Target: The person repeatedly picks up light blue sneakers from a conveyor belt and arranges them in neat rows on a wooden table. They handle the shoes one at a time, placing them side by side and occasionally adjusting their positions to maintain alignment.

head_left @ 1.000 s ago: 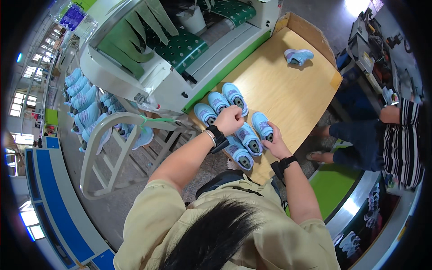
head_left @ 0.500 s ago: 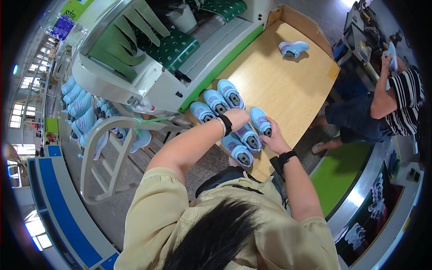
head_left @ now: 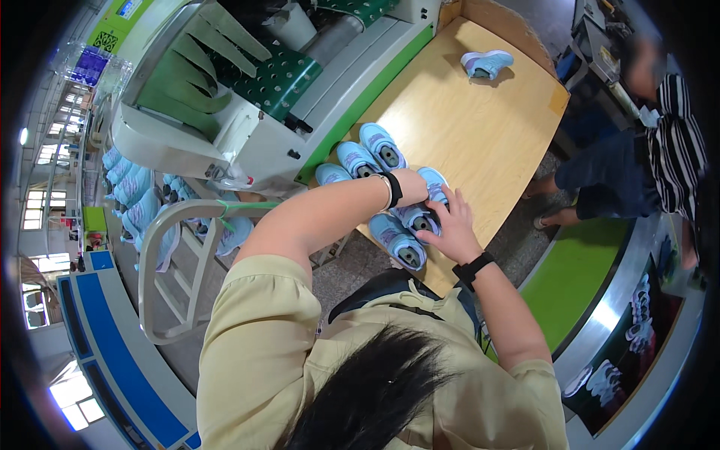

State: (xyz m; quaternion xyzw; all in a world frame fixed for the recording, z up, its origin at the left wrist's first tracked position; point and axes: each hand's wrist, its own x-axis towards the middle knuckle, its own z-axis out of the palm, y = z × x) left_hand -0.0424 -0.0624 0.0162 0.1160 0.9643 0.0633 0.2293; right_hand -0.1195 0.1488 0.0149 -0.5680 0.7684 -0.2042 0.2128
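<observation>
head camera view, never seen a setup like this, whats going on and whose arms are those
There is no robot here: a person wears a wide camera on the head, looking down, so their own arms come in from below and straight edges bend. On the wooden table, six blue shoes sit close together; a seventh lies apart. The left hand is over the group, the right hand at its near right side. Whether the hands grip a shoe is hard to tell. Beyond is a machine.
</observation>
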